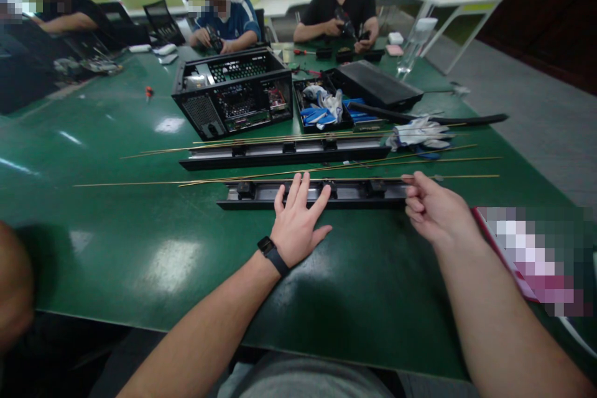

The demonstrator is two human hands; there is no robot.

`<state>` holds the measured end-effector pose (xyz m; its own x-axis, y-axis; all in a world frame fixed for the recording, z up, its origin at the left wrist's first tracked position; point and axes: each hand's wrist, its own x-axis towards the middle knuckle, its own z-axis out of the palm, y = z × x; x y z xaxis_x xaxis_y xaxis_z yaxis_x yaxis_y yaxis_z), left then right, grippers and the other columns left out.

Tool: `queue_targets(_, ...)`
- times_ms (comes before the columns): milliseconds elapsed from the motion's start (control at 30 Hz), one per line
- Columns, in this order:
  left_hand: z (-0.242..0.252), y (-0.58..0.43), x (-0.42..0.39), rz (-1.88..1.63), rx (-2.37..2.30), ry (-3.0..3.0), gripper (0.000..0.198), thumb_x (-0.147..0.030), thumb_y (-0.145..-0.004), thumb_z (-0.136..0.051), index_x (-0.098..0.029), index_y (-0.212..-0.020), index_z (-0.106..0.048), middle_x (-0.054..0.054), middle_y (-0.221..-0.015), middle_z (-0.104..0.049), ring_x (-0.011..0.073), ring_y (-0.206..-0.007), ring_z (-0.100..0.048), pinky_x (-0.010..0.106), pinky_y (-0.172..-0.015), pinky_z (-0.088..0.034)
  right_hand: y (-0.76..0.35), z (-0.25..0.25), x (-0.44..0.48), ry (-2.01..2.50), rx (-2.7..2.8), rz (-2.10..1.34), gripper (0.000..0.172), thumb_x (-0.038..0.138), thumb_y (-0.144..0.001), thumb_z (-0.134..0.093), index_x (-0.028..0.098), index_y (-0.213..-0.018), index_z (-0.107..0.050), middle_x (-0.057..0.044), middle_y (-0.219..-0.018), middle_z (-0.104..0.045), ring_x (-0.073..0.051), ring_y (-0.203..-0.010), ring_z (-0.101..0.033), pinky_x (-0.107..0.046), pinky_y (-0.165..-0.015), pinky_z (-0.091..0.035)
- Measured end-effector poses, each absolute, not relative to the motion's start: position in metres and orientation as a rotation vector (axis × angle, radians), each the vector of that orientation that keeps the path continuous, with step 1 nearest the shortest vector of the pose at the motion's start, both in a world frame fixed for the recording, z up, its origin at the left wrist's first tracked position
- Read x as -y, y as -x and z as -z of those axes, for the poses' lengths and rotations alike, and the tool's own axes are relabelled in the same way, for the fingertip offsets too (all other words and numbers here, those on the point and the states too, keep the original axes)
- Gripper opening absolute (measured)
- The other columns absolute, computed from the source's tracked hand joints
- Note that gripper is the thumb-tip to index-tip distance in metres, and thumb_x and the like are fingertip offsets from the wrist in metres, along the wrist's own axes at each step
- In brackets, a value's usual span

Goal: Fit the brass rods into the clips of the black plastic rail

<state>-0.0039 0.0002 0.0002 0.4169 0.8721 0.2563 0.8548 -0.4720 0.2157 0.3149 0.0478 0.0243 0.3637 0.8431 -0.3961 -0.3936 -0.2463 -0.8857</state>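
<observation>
On the green table in front of me lies a long black channel with several dark blocks set along its inside. My left hand, a black watch on its wrist, rests palm down with fingers spread across the middle of this channel. Thin brass-coloured rods run along its far edge, and the left fingertips reach them. At the channel's right end, my right hand is closed, thumb and forefinger pinched on a thin rod that continues to the right. The curled fingers partly hide the grip. A second black channel lies parallel behind, with more rods over it.
Behind the channels stand an open computer case, a tray with white-and-blue gloves, and a black panel. Another glove and a dark strip lie right. Several people sit around the table; one holds a power drill.
</observation>
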Motion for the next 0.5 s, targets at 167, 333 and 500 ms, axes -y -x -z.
queue_targets(167,-0.001,0.004,0.000,-0.518,-1.587,-2.594,0.093,-0.042,-0.105,-0.097,-0.034,-0.188,-0.056,0.025,-0.204,-0.032,0.0524,-0.191,-0.027,0.083,-0.147,-0.029,-0.313,-0.029,-0.047,1.373,0.407,-1.222,0.018,0.026,-0.112,-0.084,0.023,-0.099,-0.073,0.007,-0.068,-0.056,-0.005,-0.041,-0.038,-0.018,-0.033,-0.024)
queue_targets(333,-0.002,0.003,0.000,-0.508,-1.583,-2.589,0.092,-0.040,-0.105,-0.097,-0.032,-0.188,-0.057,0.028,-0.203,-0.031,0.0529,-0.191,-0.027,0.084,-0.146,-0.028,-0.312,-0.035,-0.048,1.387,0.311,-1.206,0.021,0.028,-0.119,-0.075,0.024,-0.099,-0.074,0.007,-0.065,-0.057,-0.006,-0.040,-0.037,-0.018,-0.032,-0.024)
queue_targets(500,-0.002,0.003,0.000,-0.515,-1.584,-2.595,0.092,-0.041,-0.106,-0.096,-0.033,-0.188,-0.056,0.027,-0.204,-0.031,0.0529,-0.191,-0.027,0.083,-0.147,-0.028,-0.303,-0.033,-0.046,1.387,0.387,-1.298,0.017,0.029,-0.116,-0.082,0.023,-0.103,-0.073,0.008,-0.066,-0.056,-0.006,-0.039,-0.036,-0.017,-0.030,-0.025)
